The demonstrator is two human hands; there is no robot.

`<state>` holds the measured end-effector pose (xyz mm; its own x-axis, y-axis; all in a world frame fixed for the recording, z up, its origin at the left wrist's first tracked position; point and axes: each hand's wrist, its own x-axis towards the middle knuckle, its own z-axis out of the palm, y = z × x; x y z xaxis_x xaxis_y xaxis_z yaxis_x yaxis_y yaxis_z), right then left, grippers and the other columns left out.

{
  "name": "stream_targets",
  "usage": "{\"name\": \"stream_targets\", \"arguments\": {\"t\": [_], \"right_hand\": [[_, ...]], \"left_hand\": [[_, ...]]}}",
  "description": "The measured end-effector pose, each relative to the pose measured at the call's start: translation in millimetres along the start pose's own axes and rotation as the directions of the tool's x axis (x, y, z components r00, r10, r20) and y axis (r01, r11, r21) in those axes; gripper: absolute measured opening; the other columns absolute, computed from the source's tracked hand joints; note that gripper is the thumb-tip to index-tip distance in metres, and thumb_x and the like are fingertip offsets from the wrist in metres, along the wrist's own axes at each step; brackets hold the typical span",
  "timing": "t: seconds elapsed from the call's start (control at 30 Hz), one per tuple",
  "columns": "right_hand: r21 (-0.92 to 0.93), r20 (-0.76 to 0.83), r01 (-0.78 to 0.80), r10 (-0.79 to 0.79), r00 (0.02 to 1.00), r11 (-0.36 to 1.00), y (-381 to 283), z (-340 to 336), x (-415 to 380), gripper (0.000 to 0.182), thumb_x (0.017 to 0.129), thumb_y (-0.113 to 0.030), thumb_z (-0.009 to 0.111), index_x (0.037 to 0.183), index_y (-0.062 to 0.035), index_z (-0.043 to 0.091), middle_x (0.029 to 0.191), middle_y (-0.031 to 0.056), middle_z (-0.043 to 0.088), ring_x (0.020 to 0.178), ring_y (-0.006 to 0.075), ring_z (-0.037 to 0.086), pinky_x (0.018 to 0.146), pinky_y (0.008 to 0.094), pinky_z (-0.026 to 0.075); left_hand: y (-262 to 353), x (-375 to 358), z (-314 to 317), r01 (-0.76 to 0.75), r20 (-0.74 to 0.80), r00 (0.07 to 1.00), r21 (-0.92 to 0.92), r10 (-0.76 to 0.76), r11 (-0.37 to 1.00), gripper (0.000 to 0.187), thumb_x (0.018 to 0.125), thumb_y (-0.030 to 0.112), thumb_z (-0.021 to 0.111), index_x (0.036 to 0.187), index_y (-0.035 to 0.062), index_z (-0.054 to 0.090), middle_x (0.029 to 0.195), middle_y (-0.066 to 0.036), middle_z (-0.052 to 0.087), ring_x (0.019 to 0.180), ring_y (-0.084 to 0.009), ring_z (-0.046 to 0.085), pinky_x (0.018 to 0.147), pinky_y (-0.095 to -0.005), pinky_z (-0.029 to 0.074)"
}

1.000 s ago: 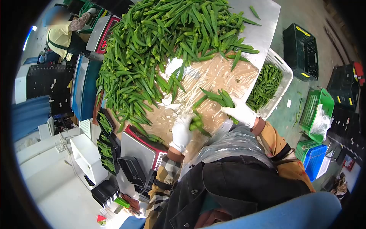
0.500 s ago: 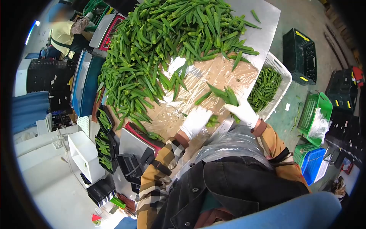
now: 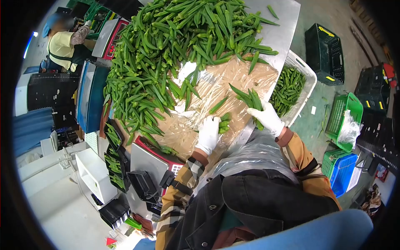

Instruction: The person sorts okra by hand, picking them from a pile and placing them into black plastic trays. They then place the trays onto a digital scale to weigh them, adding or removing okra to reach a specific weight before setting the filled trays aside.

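Observation:
My right hand (image 3: 268, 118), in a white glove, is closed around a small bunch of green okra (image 3: 251, 100), tips pointing up and away. My left hand (image 3: 209, 135), also gloved in white, has its fingers curled low over the plastic-covered work surface (image 3: 241, 77). Several okra pods (image 3: 224, 123) show at its inner side and seem to be in its grip; the palm side is hidden. One loose okra pod (image 3: 218, 105) lies between the hands. A large okra heap (image 3: 166, 54) covers the far and left part of the table.
A white basket of okra (image 3: 306, 89) stands right of the table. At left are a red-edged scale (image 3: 150, 156) and black trays of okra (image 3: 113, 154). Dark crates (image 3: 325, 54) and a green crate (image 3: 339, 118) sit on the floor. A co-worker (image 3: 62, 48) stands far left.
My left hand has shifted left and slightly away from me, with the okra pods beside its fingers moving along. My right hand keeps hold of its bunch. The view has shifted slightly.

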<state>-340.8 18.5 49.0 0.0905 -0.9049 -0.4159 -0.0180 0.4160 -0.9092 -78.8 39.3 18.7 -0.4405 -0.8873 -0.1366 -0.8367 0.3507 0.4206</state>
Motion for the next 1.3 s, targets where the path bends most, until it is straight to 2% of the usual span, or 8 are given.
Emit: {"name": "stream_targets", "arguments": {"t": [0.17,0.33,0.47,0.6,0.73,1.03,1.17,1.3], "right_hand": [[0.019,0.013,-0.014,0.014,1.0,1.0,2,1,2,0.031,0.087,-0.013,0.069,0.114,0.0019,0.063,0.093,0.0004,0.064,0.082,0.008,0.055,0.074,0.0253,0.047],[0.074,-0.002,0.041,-0.041,0.999,0.996,12,11,9,0.036,0.087,-0.015,0.07,0.117,0.0026,0.061,0.097,0.0042,0.066,0.085,0.0103,0.057,0.076,0.0263,0.048],[0.014,0.033,-0.001,0.001,0.999,1.0,0,25,6,0.032,0.088,-0.009,0.068,0.117,0.0018,0.062,0.094,0.0003,0.065,0.082,0.0068,0.055,0.074,0.025,0.047],[-0.022,0.126,0.006,-0.004,0.992,1.0,-11,63,6,0.036,0.089,-0.009,0.068,0.121,0.0029,0.059,0.101,0.0016,0.065,0.086,0.0064,0.055,0.075,0.0236,0.048],[0.072,0.374,-0.066,0.035,0.927,0.995,-24,137,-8,0.045,0.088,-0.01,0.066,0.13,0.0007,0.052,0.108,0.0074,0.067,0.097,0.0124,0.061,0.086,0.0278,0.049],[0.189,0.64,0.162,-0.247,0.728,0.968,-30,329,-87,0.061,0.088,-0.012,0.065,0.14,0.001,0.035,0.126,0.0187,0.057,0.118,0.0261,0.056,0.102,0.0361,0.043],[0.14,0.793,0.023,-0.126,0.596,0.99,-58,410,-131,0.084,0.087,-0.018,0.071,0.149,0.0022,0.018,0.141,0.0197,0.045,0.129,0.0242,0.046,0.108,0.0351,0.037],[-0.171,0.891,0.192,0.068,0.449,0.966,-44,470,-145,0.101,0.089,-0.032,0.067,0.143,0.0214,0.001,0.139,0.0313,0.042,0.128,0.0288,0.047,0.106,0.0308,0.039]], "left_hand": [[13,21,-19,0.088,-0.295,0.936,-0.337,-0.193,0.937,0.041,0.072,0.003,0.071,0.107,0.0045,0.051,0.098,-0.018,0.058,0.092,-0.0389,0.058,0.078,-0.045,0.049],[-22,57,23,0.203,-0.202,0.958,-0.03,-0.205,0.979,0.043,0.075,0.004,0.066,0.115,0.0045,0.049,0.103,-0.019,0.058,0.096,-0.0392,0.058,0.083,-0.0466,0.048],[-11,49,3,0.281,-0.213,0.919,-0.235,-0.331,0.93,0.056,0.071,0.001,0.072,0.121,0.0026,0.047,0.107,-0.017,0.059,0.097,-0.0341,0.06,0.084,-0.0426,0.05],[-5,8,-42,0.114,0.015,0.825,-0.984,-0.565,0.14,0.066,0.076,0.0,0.078,0.132,0.0029,0.043,0.116,-0.003,0.059,0.102,-0.0131,0.058,0.087,-0.0288,0.05],[2,-47,-65,-0.067,-0.015,0.829,-0.995,-0.559,-0.072,0.061,0.083,-0.006,0.067,0.138,0.0025,0.042,0.122,-0.005,0.059,0.106,-0.014,0.059,0.092,-0.0283,0.049],[-38,-235,-164,-0.02,-0.153,0.608,-0.984,-0.779,0.178,0.06,0.085,-0.006,0.055,0.143,0.0011,0.041,0.132,-0.01,0.054,0.12,-0.0196,0.054,0.104,-0.0323,0.042],[-76,-325,-206,0.057,-0.134,0.535,-0.979,-0.834,0.194,0.051,0.087,-0.003,0.058,0.137,0.0012,0.046,0.127,-0.008,0.058,0.115,-0.0183,0.057,0.1,-0.0315,0.044],[-112,-379,-217,0.121,-0.094,0.571,-0.973,-0.816,0.197,0.054,0.094,0.003,0.057,0.145,0.0,0.038,0.139,-0.011,0.052,0.126,-0.0192,0.05,0.108,-0.0316,0.037]]}}
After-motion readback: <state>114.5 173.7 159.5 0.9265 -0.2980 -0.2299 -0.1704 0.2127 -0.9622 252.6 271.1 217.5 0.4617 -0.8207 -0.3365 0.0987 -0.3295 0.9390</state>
